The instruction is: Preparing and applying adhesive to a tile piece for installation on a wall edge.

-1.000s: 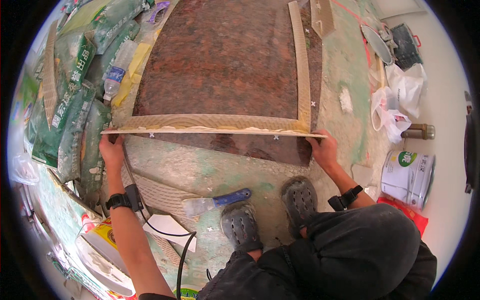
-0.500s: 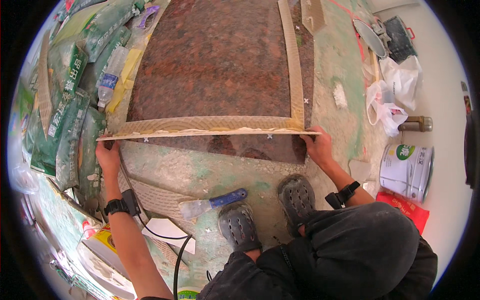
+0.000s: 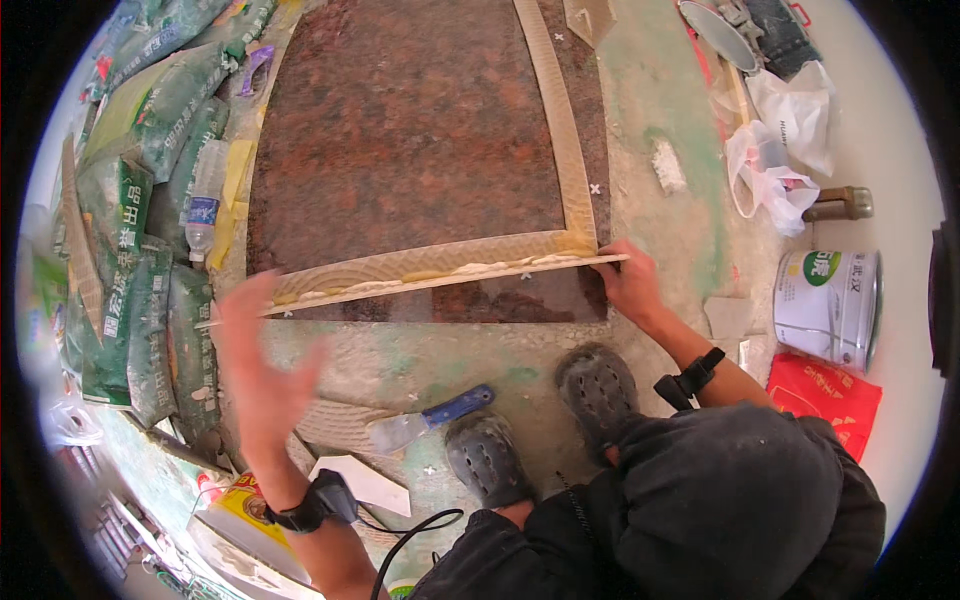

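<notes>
A narrow tile strip (image 3: 400, 260), its top coated with ridged tan paste, lies across the near end of a polished dark red stone slab (image 3: 410, 140). Whitish paste bulges along its near edge. At its right end, my right hand (image 3: 630, 284) pinches the corner between thumb and fingers. My left hand (image 3: 262, 350) is raised near the strip's left end, blurred by motion, with the fingers apart and nothing in them. Another pasted strip (image 3: 562, 130) runs along the slab's right side and meets the first at the near right corner.
A blue-handled putty knife (image 3: 440, 410) lies beside my shoe (image 3: 487, 455). Green and white sacks (image 3: 135, 280) and a plastic bottle (image 3: 203, 205) line the left. Along the right wall are a white bucket (image 3: 828, 305), plastic bags (image 3: 770, 170) and a red packet (image 3: 825, 395).
My left hand has let go of the strip's left end and lifted away, opening. That end now sits nearer to me, so the strip slants. My right hand keeps its grip.
</notes>
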Demonstrator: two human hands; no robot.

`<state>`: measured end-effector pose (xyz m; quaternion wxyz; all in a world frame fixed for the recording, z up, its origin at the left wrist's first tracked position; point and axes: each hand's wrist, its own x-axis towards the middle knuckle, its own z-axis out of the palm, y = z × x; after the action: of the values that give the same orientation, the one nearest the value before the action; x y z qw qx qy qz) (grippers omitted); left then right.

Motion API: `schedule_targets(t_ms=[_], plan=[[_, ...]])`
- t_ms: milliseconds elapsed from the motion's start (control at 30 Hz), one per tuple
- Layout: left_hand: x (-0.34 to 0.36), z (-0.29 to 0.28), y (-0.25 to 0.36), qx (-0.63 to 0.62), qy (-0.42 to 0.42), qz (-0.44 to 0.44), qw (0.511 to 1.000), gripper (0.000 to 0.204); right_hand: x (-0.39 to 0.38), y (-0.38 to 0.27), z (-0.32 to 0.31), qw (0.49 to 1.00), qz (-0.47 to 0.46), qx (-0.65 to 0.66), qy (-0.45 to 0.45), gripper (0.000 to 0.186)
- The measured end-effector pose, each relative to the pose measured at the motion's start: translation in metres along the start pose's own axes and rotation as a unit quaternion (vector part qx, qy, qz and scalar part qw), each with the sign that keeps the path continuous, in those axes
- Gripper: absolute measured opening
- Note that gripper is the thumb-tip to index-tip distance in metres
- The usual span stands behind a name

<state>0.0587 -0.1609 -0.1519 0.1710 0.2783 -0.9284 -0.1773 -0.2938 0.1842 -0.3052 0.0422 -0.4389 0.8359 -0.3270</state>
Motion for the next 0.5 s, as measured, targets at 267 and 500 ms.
schedule_targets(t_ms=[267, 500], plan=[[0.078, 0.074, 0.041, 0.079, -0.338, 0.068, 0.935, 0.048, 0.001, -0.002, -0.005, 1.0, 0.002, -0.012, 0.005, 0.016], [0.079, 0.101, 0.024, 0.097, -0.379, 0.077, 0.917, 0.021, -0.005, 0.003, -0.004, 0.999, 0.028, -0.016, -0.021, 0.023]])
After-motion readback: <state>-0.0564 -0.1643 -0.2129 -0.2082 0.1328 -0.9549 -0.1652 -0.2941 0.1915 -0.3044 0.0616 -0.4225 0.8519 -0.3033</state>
